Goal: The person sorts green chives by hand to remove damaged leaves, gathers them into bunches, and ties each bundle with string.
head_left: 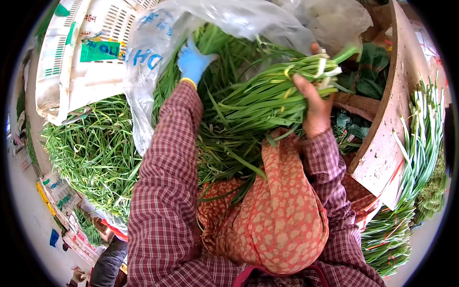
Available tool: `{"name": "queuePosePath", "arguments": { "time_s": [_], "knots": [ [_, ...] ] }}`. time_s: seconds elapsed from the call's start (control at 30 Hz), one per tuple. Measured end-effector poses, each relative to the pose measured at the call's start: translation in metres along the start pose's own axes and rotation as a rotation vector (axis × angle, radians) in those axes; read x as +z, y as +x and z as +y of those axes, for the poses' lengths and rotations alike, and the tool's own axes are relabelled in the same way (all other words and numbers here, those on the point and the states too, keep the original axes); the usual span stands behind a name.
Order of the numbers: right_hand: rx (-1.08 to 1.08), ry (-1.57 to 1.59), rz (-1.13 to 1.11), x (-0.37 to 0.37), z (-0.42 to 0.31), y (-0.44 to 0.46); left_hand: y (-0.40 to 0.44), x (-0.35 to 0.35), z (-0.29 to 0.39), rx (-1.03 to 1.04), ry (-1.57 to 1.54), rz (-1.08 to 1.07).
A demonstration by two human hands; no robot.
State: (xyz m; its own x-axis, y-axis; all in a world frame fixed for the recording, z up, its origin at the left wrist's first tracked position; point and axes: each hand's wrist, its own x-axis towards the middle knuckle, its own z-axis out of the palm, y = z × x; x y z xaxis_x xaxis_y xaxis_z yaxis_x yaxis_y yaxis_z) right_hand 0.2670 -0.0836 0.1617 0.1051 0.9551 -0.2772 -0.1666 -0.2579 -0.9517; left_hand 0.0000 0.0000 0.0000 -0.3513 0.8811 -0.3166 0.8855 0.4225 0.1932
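Bunch of long green leaves point(270, 100) is up between 1 and 2 o'clock, in the bare right hand point(314, 107). That hand is wrapped around the bunch, with its thumb pressed on the near side. The white ends of the leaves point to 2 o'clock, and the green tips hang down toward the middle. A yellow bit shows on the bunch, but I cannot tell if it is a tie or a leaf.

At 11 o'clock, the left hand point(193, 61) wears a blue glove with a yellow edge. Its thumb sticks out, apart from the other fingers. Those fingers are blurry and near more green leaves, so I cannot tell if they hold any.

A see-through plastic bag point(229, 15) with blue writing goes around the leaves from 10 to 12 o'clock. At 10 o'clock is a white basket point(103, 24) with green tape on it. A big messy leaf pile point(91, 148) lies at 9 o'clock. A wood board point(382, 129) stands near 3 o'clock, and neat bundles point(423, 138) are just past it. An orange flowery apron point(287, 215) is at 5 o'clock.
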Motion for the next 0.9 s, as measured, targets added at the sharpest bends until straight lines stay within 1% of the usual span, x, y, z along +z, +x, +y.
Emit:
{"name": "queuePosePath", "arguments": {
  "time_s": [0.03,0.07,0.1,0.17,0.2,0.23,0.3,0.33,0.37,0.4,0.43,0.47,0.5,0.53,0.57,0.6,0.63,0.67,0.7,0.73,0.8,0.83,0.87,0.9],
  "knots": [
    [-0.047,0.072,-0.039,0.0,-0.011,-0.003,0.009,-0.002,-0.01,0.011,-0.058,0.031],
    [-0.13,0.067,-0.076,-0.001,-0.015,-0.004,0.015,-0.008,-0.017,-0.015,-0.142,0.017],
    [-0.218,0.062,-0.12,0.001,-0.011,0.001,0.029,-0.014,-0.026,0.015,-0.175,0.103],
    [-0.226,0.078,-0.142,0.013,-0.013,-0.011,0.031,-0.003,-0.036,0.031,-0.246,0.063],
    [-0.272,-0.017,-0.186,0.016,-0.013,-0.015,0.026,0.002,-0.033,0.033,-0.252,0.059],
    [-0.172,0.005,-0.224,0.021,-0.014,-0.023,0.021,0.005,-0.031,0.035,-0.235,0.065],
    [-0.17,0.069,-0.249,0.028,-0.023,-0.036,0.019,0.003,-0.032,0.041,-0.215,0.095],
    [-0.217,0.091,-0.265,0.027,-0.027,-0.04,0.016,0.005,-0.032,0.078,-0.216,0.126],
    [-0.208,0.139,-0.257,0.028,-0.033,-0.045,0.014,0.004,-0.032,0.119,-0.214,0.164],
    [-0.265,0.199,-0.263,0.03,-0.041,-0.05,0.01,0.004,-0.034,0.181,-0.174,0.214],
    [-0.319,0.264,-0.27,0.029,-0.05,-0.054,0.007,0.001,-0.038,0.186,-0.17,0.226],
    [-0.475,0.053,-0.329,0.022,-0.061,-0.051,0.007,-0.007,-0.043,0.24,-0.257,0.171],
    [-0.469,0.094,-0.269,0.026,-0.077,-0.058,0.003,-0.019,-0.044,0.298,-0.344,0.114],
    [-0.473,0.133,-0.283,0.025,-0.094,-0.067,-0.017,-0.037,-0.041,0.305,-0.397,0.119],
    [-0.498,0.155,-0.293,0.024,-0.11,-0.073,-0.02,-0.051,-0.042,0.321,-0.401,0.141],
    [-0.523,0.176,-0.303,0.022,-0.125,-0.079,-0.016,-0.062,-0.052,0.308,-0.643,0.016],
    [-0.581,0.136,-0.276,0.018,-0.143,-0.086,-0.031,-0.086,-0.049,0.289,-0.878,-0.128],
    [-0.642,0.096,-0.247,0.013,-0.16,-0.091,-0.045,-0.116,-0.055,0.373,-0.985,-0.176],
    [-0.715,0.058,-0.218,0.006,-0.177,-0.095,-0.093,-0.185,-0.033,0.364,-0.913,-0.092],
    [-0.787,0.016,-0.185,-0.001,-0.194,-0.098,-0.1,-0.205,-0.031,0.638,-1.234,-0.147],
    [-0.926,-0.178,-0.126,-0.011,-0.214,-0.094,-0.132,-0.271,-0.02,0.862,-1.425,-0.224],
    [-0.995,-0.27,-0.087,-0.016,-0.224,-0.091,-0.14,-0.295,-0.015,0.896,-1.477,-0.277],
    [-0.806,-0.172,-0.063,-0.001,-0.238,-0.094,-0.155,-0.315,-0.005,1.035,-1.418,-0.274],
    [-0.704,-0.059,-0.113,0.01,-0.234,-0.094,-0.168,-0.331,0.003,1.152,-1.345,-0.278]
  ]
}}
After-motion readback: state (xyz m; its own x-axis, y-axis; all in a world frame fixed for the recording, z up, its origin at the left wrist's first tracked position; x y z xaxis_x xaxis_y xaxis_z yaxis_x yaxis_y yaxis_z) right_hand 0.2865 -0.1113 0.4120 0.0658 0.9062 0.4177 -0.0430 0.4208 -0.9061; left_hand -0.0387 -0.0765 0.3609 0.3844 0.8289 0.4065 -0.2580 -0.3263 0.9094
